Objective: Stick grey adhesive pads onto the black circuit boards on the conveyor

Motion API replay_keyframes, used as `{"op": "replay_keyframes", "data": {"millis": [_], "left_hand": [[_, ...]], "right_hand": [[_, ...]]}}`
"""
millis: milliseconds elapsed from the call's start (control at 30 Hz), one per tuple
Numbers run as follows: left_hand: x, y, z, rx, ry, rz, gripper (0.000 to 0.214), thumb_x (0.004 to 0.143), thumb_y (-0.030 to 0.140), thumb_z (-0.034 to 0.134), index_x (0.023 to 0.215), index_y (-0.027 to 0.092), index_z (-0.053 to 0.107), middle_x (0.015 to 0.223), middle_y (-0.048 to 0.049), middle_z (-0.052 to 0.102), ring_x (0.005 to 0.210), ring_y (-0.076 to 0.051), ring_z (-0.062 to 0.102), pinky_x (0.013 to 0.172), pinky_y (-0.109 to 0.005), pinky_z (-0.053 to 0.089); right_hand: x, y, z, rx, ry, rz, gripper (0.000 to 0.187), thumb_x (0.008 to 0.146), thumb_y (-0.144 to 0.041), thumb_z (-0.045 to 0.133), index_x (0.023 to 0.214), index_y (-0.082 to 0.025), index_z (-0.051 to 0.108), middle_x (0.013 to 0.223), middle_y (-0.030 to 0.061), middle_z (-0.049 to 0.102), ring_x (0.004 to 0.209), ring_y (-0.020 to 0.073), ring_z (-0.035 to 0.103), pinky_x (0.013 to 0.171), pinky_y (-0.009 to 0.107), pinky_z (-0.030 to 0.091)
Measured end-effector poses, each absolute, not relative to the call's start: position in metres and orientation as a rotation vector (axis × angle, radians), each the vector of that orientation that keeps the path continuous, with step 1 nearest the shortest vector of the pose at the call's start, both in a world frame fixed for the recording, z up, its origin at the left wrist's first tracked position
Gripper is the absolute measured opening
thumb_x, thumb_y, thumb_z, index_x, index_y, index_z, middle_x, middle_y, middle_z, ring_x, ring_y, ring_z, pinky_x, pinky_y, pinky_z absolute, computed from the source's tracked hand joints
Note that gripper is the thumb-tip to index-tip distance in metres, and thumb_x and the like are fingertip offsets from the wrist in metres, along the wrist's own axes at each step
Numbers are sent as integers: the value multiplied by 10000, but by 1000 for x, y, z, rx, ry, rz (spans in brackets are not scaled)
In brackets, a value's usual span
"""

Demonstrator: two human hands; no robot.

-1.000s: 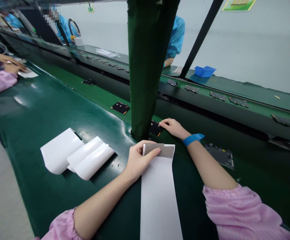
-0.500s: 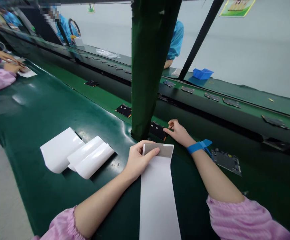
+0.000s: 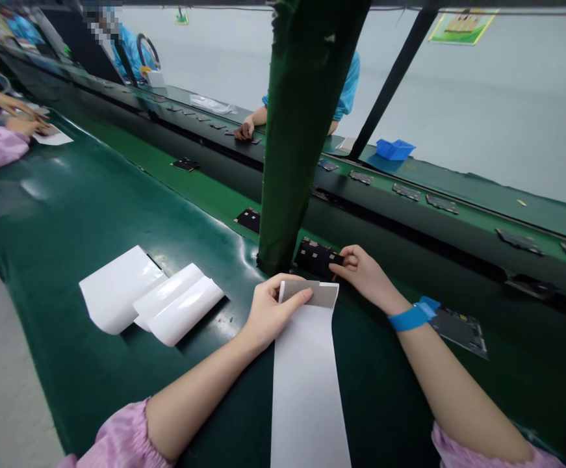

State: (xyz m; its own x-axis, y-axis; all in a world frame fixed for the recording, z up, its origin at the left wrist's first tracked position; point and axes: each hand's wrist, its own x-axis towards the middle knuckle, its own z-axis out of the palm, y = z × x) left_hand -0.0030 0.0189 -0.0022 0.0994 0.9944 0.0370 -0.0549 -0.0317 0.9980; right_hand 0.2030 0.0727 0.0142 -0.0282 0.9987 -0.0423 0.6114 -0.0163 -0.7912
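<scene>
Left hand (image 3: pixel 269 313) pinches the grey end (image 3: pixel 322 297) of a white strip (image 3: pixel 309 390) over the tabletop (image 3: pixel 68 227); farther off, the right hand (image 3: pixel 364 276) pinches a dark board (image 3: pixel 316 259) beside the green post (image 3: pixel 309 130).
The strip looks light and limp, best held by that end; the board seems thin, stiff, perhaps fragile, suited to edge holds. No writing is readable.

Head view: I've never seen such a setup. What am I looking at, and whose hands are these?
There's no robot here: a person works with bare hands, filmed by one camera worn on the head and looking forward and down. The left hand pinches a long white strip by its grey end. The right hand holds the edge of a black board, near a green post. Curled white sheets lie on the green tabletop to the left. The hands at far left belong to someone else.
</scene>
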Motion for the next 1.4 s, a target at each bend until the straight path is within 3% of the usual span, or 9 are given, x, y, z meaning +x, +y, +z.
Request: {"op": "replay_keyframes", "data": {"millis": [100, 267, 400, 533, 667, 900, 1100, 1267, 1400], "left_hand": [[-3, 19, -2, 1238, 1074, 1189, 209, 717, 337, 714, 818, 155, 703, 804, -47, 719, 732, -181, 652, 620, -252, 497], [-2, 19, -1, 1210, 1070, 1174, 198, 709, 331, 716, 800, 156, 699, 785, -43, 713, 705, -172, 644, 602, -247, 490], [-2, 19, -1, 1209, 1075, 1179, 195, 706, 327, 718, 796, 154, 696, 775, -40, 710, 698, -166, 638, 607, -247, 489], [-2, 19, 0, 1243, 1055, 1184, 177, 722, 315, 711, 804, 158, 702, 807, -43, 718, 745, -175, 652, 648, -253, 501], [-2, 19, 1, 1241, 1044, 1172, 166, 721, 294, 711, 821, 162, 703, 823, -44, 724, 759, -180, 659, 659, -258, 507], [-3, 20, 1, 1212, 1047, 1190, 195, 721, 318, 715, 834, 160, 710, 841, -52, 729, 786, -192, 666, 679, -265, 514], [0, 21, -1, 1200, 1056, 1186, 183, 710, 308, 715, 809, 155, 706, 815, -46, 727, 743, -177, 656, 634, -243, 498], [1, 20, 0, 1210, 1074, 1176, 179, 699, 294, 715, 806, 151, 708, 780, -43, 719, 697, -167, 644, 611, -243, 492], [1, 20, 0, 1202, 1089, 1165, 179, 696, 296, 719, 805, 154, 709, 785, -43, 720, 700, -168, 644, 607, -241, 492]], "right_hand": [[209, 69, 37, -1672, -1618, 894, 259, 737, -319, 575, 912, -249, 398, 593, -54, 571, 583, 191, 612, 554, 306, 442], [218, 57, 67, -1880, -1596, 483, 243, 749, -329, 613, 922, -246, 463, 599, -12, 602, 544, 196, 589, 523, 308, 414], [203, 49, 71, -1731, -1831, 750, 289, 814, -481, 557, 958, -231, 567, 803, 55, 674, 700, 217, 644, 576, 316, 472], [181, 42, 74, -1470, -2146, 830, 212, 817, -444, 577, 827, -251, 663, 899, 54, 664, 788, 208, 617, 646, 324, 493], [172, 40, 73, -1383, -2198, 745, 196, 830, -403, 576, 730, -247, 639, 885, 51, 626, 778, 199, 590, 684, 338, 485], [177, 42, 70, -1365, -2223, 813, 247, 898, -401, 443, 760, -226, 550, 844, 49, 591, 718, 174, 541, 650, 300, 453], [170, 97, 41, -1442, -1914, 717, 230, 839, -404, 506, 779, -199, 591, 901, 59, 628, 842, 198, 567, 726, 306, 449], [151, 150, 1, -1470, -2003, 739, 246, 848, -348, 486, 755, -173, 632, 759, 43, 640, 750, 185, 574, 690, 299, 450], [151, 164, -13, -1495, -2033, 637, 228, 832, -308, 521, 706, -173, 656, 806, 55, 643, 883, 205, 568, 806, 313, 435]]}}
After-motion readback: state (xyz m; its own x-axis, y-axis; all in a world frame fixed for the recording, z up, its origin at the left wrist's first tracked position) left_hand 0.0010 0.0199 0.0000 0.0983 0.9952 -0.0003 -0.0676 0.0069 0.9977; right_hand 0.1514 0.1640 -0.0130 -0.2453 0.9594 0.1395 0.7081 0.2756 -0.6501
